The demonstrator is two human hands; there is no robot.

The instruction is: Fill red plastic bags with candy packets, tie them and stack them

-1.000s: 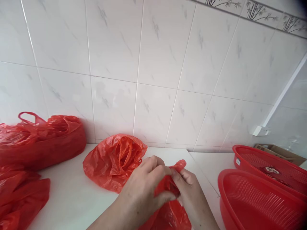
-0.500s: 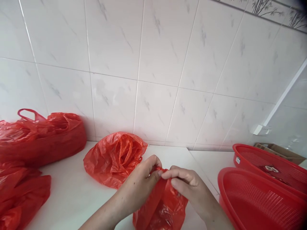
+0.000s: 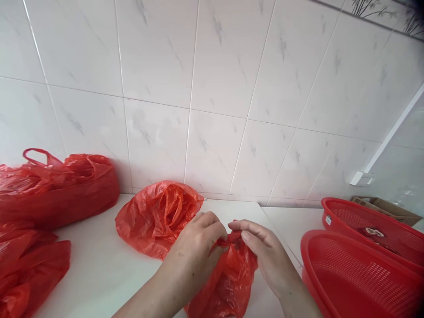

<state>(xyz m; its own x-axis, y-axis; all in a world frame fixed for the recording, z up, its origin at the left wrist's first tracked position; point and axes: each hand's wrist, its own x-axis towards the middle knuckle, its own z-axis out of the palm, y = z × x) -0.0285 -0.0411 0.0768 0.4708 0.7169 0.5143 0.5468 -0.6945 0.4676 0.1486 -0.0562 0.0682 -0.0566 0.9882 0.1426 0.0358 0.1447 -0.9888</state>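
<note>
- The red plastic bag [image 3: 232, 282] is between the two hands, over the near part of the white table [image 3: 96, 260]; its lower part is cut by the bottom edge of the view.
- I judge it to be light and very soft, a thin film which may slip and can tear if a nail pulls it. The twisted, gathered top looks the best place to hold, because the loose body gives no firm grip.
- The gathered top points away from the person. The long axis seems to run from there back toward the person, the body spreading wider.
- The left hand [image 3: 202, 247] pinches the gathered plastic between thumb and bent fingers.
- The right hand [image 3: 265, 251] pinches the same top with thumb and forefinger, the forefinger rather straight; its other fingers are mostly hidden.
- Beyond the left hand, a crumpled red bag [image 3: 142, 225] lies near the tiled wall [image 3: 155, 141].
- To the right is a front red basket [image 3: 316, 251], with a rear red basket [image 3: 338, 210] just behind.
</note>
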